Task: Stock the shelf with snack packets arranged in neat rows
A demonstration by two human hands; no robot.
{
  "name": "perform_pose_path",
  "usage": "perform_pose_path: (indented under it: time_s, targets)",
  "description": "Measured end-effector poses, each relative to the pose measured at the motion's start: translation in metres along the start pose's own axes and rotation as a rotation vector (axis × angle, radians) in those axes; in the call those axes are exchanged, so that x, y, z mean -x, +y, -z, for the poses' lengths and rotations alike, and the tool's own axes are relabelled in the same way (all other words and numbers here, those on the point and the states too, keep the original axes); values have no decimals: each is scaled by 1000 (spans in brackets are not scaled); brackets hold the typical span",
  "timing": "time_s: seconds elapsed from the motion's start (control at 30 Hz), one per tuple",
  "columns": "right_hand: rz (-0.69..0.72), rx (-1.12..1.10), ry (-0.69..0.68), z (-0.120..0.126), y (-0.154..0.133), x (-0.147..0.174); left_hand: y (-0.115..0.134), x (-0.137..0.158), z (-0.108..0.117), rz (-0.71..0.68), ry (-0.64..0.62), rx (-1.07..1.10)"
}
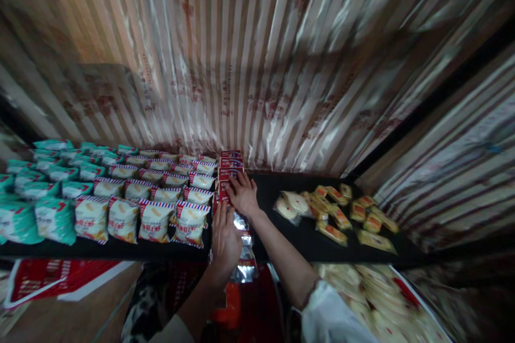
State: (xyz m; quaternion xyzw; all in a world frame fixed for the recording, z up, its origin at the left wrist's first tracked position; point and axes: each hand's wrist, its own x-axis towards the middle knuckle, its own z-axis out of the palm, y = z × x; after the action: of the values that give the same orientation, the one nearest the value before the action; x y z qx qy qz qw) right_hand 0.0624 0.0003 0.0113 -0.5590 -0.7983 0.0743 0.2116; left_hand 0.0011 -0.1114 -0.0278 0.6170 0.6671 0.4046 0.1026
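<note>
Head view: laying the right hand (243, 195), fingers spread, over red packets (230, 163) rowed along the black shelf (277, 183), just right of white snack bags (192, 224); reaching the left hand (226, 238) beside silver packets (245, 268), thumb hidden, grip impossible to tell. Judging by the neat rows, apparently being done with the bags, while leaving the silver packets and scattered yellow packs (332, 232) unfinished.

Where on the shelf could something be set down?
Bare shelf shows between the red packets and white discs, and nearer the front, between the right forearm and yellow packets. Left of the red packets, bags crowd it.
</note>
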Motion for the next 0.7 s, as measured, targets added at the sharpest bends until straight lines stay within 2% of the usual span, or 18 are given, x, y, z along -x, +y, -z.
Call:
perform_pose_path:
  time_s: [0.23,0.4,0.57,0.63,0.7]
  targets:
    - [66,-185,250,11,8,19,-8,0,2,-74,31,-19]
    - [0,-415,427,26,18,56,-7,3,6,-117,57,1]
    - [-221,-669,539,30,24,128,-3,32,32,-149,103,126]
    - [-351,-795,509,20,24,165,-7,59,45,-132,108,220]
    - [-467,-855,390,1,24,204,-17,93,53,-33,74,267]
